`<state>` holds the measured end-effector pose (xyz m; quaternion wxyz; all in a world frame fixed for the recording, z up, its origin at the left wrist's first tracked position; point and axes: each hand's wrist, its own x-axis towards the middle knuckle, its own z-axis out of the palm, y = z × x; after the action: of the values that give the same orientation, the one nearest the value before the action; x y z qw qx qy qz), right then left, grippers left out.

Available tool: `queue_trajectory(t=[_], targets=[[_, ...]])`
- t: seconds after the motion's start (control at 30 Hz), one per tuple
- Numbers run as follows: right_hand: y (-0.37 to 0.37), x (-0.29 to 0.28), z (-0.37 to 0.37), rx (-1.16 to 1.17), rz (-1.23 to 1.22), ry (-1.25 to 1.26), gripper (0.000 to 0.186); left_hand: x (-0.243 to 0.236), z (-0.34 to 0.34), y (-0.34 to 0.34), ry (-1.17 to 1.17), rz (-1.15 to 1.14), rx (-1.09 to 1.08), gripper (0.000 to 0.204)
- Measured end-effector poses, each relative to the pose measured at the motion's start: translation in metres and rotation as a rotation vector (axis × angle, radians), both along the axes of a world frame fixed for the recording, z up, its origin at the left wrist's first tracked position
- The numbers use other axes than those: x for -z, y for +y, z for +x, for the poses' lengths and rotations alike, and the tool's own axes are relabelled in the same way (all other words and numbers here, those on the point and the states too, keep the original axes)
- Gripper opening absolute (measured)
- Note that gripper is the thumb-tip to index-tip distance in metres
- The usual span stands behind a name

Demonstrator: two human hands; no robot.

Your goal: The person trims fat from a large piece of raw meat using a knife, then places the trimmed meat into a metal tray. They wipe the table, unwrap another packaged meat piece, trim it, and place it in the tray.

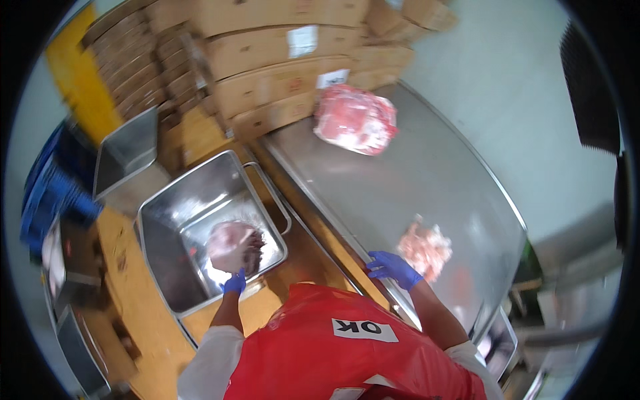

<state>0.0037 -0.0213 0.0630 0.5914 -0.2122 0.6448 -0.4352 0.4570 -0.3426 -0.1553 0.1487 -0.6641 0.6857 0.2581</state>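
Observation:
My left hand (233,283), in a blue glove, is at the near side of a steel tub (163,241), fingers loosely apart at the lower edge of a pale reddish piece of meat (232,243) inside; I cannot tell whether they touch it. Gloved in blue too, my right hand (392,268) is open at the near edge of a steel tray table (373,193), just left of a pile of pale pink trimmings (427,248). A large red-and-white block of meat (355,120) lies toward the back of that table.
Stacked cardboard boxes (273,80) rise along the back. At left are another steel bin (130,157), blue crates (53,187) and lower steel containers (80,347) on or beside a yellowish board (125,280). Another steel container (500,337) sits at lower right, below a pale wall (513,113).

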Motion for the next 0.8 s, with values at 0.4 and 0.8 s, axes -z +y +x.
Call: queue_trajectory(t=[0.4, 0.8], targets=[[0.326, 0.106, 0.170, 0.572, 0.724, 0.345, 0.066, -0.007, -0.077, -0.039, -0.053, 0.448, 0.456, 0.128], [0.486, 0.282, 0.327, 0.416, 0.612, 0.428, 0.057, -0.002, -0.170, -0.057, -0.048, -0.068, 1.075, 0.082]])
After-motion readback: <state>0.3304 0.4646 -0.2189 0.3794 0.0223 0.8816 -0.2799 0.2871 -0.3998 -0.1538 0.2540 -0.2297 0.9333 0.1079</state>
